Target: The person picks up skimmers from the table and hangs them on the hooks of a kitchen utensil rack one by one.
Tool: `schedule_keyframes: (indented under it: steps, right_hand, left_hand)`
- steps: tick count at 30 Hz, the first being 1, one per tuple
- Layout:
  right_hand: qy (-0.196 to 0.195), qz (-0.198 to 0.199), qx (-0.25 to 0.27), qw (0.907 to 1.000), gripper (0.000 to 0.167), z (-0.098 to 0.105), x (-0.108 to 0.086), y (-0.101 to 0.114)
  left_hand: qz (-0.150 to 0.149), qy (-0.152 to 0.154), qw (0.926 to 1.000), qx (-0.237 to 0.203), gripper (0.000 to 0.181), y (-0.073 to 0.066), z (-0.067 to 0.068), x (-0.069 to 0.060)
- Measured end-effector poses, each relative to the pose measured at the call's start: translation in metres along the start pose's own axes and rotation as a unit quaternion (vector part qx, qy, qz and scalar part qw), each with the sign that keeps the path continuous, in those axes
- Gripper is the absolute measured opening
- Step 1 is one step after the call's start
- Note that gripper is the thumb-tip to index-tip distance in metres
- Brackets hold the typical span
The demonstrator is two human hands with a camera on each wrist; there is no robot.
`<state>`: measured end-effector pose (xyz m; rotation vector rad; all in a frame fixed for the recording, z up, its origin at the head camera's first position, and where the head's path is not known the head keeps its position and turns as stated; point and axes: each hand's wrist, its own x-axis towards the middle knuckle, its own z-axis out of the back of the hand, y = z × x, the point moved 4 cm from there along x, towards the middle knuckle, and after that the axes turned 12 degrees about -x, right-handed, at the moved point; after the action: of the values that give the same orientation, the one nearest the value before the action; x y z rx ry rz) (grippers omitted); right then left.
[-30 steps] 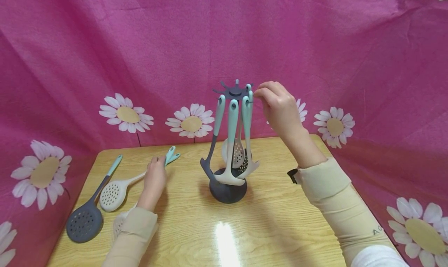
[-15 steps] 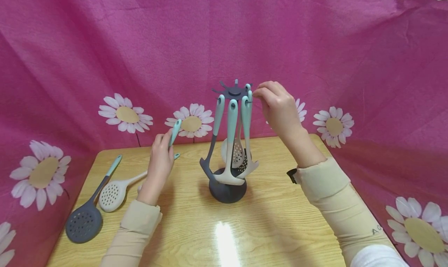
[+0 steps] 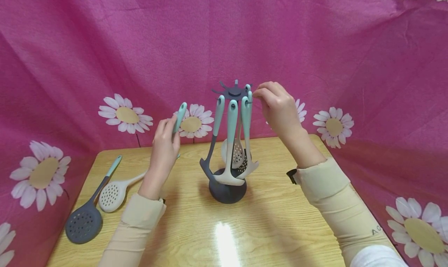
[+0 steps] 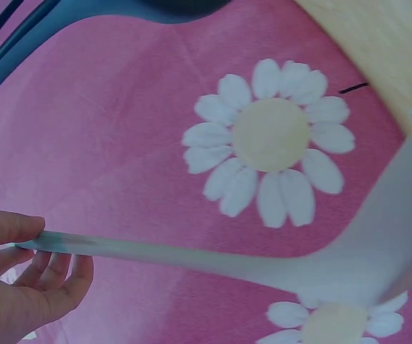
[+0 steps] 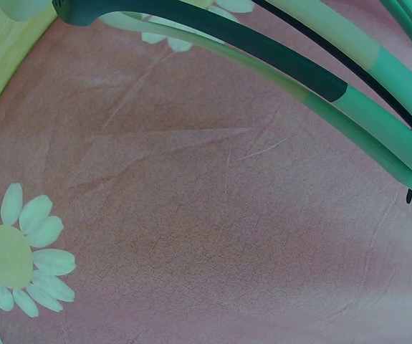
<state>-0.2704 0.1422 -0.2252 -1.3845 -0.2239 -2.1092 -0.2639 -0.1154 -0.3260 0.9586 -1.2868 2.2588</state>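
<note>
My left hand (image 3: 164,150) pinches the mint handle end of a pale kitchen utensil (image 4: 191,259) between thumb and fingers. In the left wrist view its long shaft runs right to a broad, bent head, partly cut off. In the head view only the mint handle end (image 3: 181,113) shows above the hand. My right hand (image 3: 278,105), fingers curled, is at the top of a dark utensil stand (image 3: 227,193) and pinches its right rim beside a mint handle (image 3: 249,97); the exact contact is hidden. Several utensils with mint handles hang on the stand.
A dark skimmer (image 3: 84,222) and a white skimmer (image 3: 112,197) lie on the wooden table (image 3: 273,220) at the left. Several bare hooks (image 3: 224,84) stick out at the stand's back and left. A pink daisy-print cloth (image 3: 196,33) surrounds the table.
My left hand has lifted the pale utensil off the table by its handle, raising it up and slightly right toward the stand. The right hand has stayed at the stand's top.
</note>
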Motion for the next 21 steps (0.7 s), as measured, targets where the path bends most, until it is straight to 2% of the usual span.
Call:
schedule_keyframes:
  steps: [6, 15, 21]
  right_hand:
    - [0.005, -0.002, 0.001, 1.0, 0.008, 0.0, 0.0, 0.0]
    - [0.006, -0.004, 0.0, 1.0, 0.007, 0.0, 0.0, 0.0]
    - [0.003, -0.002, 0.001, 1.0, 0.008, 0.0, 0.0, 0.0]
  left_hand:
    - [-0.017, -0.006, 0.9996, -0.022, 0.044, -0.015, -0.004, 0.01]
    - [-0.046, -0.009, 0.9976, -0.051, 0.043, -0.028, -0.013, 0.021]
    - [-0.062, 0.0, 0.9961, -0.062, 0.043, -0.036, -0.02, 0.028]
